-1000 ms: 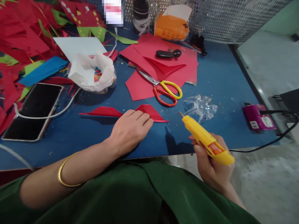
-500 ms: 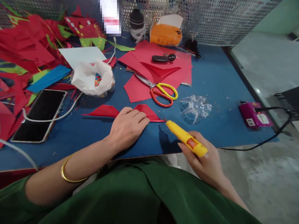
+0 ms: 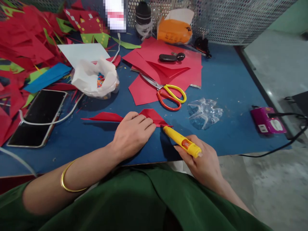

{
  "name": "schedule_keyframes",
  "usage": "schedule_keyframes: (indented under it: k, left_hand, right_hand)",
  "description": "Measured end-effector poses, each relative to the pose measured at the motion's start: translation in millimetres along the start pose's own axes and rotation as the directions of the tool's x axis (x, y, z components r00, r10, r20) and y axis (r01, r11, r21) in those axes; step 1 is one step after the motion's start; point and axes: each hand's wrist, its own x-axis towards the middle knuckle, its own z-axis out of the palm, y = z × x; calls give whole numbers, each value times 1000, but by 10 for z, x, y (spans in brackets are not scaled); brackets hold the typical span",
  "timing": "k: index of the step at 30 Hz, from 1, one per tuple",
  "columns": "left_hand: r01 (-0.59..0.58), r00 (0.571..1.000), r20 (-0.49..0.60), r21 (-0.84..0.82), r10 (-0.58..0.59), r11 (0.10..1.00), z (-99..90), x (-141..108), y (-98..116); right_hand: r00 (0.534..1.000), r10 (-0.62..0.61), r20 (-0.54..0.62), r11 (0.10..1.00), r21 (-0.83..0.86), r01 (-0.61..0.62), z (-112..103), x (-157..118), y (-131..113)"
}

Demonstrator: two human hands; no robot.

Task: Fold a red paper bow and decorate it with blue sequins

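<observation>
A folded piece of red paper (image 3: 152, 116) lies along the near part of the blue table. My left hand (image 3: 132, 134) presses down over its middle, fingers bent and close together, hiding the centre. In my right hand (image 3: 202, 157) is a yellow glue gun (image 3: 177, 138), gripped by its body. Its dark nozzle meets the lower edge of the paper near the right end; whether glue is coming out cannot be made out. Scissors (image 3: 166, 93) with one yellow and one red handle lie just beyond, partly over red sheets (image 3: 144, 91).
Crumpled clear plastic (image 3: 205, 112) lies right of the scissors. A purple box (image 3: 268, 120) with a black cable sits at the right edge. Leftward are a paper-lined bowl (image 3: 110, 86), a phone (image 3: 39, 115) under a white cable, and heaped red scraps (image 3: 26, 38).
The glue gun has moved left along the paper's lower edge, its nozzle now nearer my left hand. My left hand stays on the paper. The view has shifted slightly.
</observation>
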Motion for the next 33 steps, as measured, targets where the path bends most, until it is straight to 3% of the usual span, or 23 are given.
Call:
schedule_keyframes:
  k: [33]
  left_hand:
    - [8, 1000, 24, -4, -8, 1000, 1, -14, 2]
  right_hand:
    - [998, -39, -47, 992, -118, 33, 7, -15, -35]
